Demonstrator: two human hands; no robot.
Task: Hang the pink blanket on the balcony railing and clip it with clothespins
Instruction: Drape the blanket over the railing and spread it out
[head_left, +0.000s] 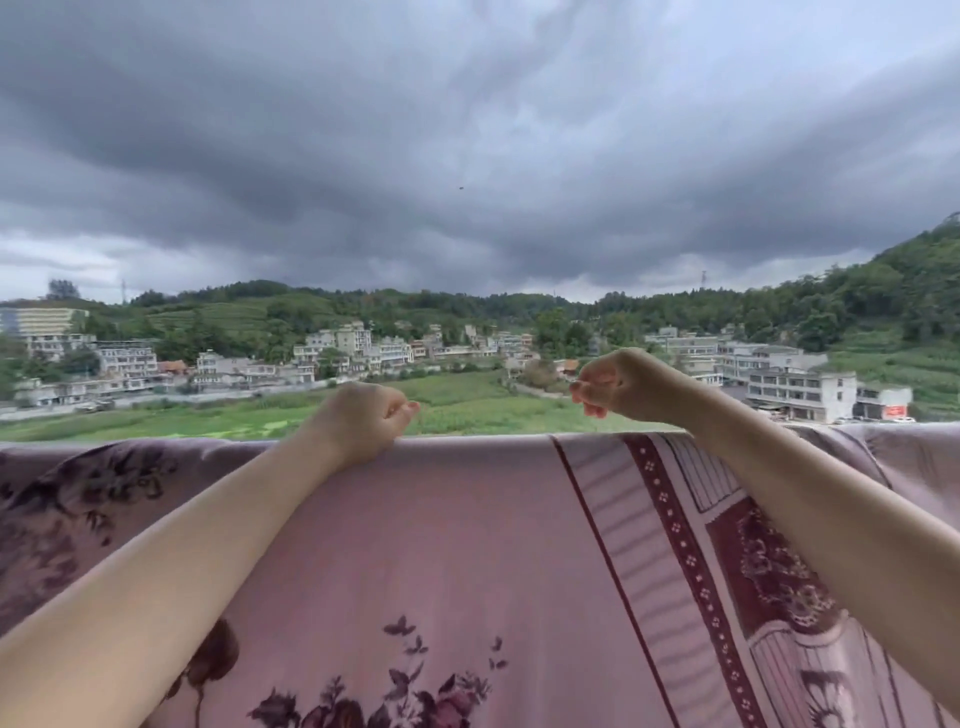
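The pink blanket (457, 530), printed with dark maroon flowers and a striped border, hangs over the balcony railing and fills the lower half of the view. The railing itself is hidden under the cloth. My left hand (366, 418) rests on the blanket's top fold, fingers curled down over the far side. My right hand (615, 384) is raised a little above the fold, fingers loosely curled with nothing visible in them. No clothespin is in sight.
Beyond the railing lie a green field, a village of pale buildings, wooded hills and heavy grey clouds. The blanket's folded top edge runs across the whole width of the view.
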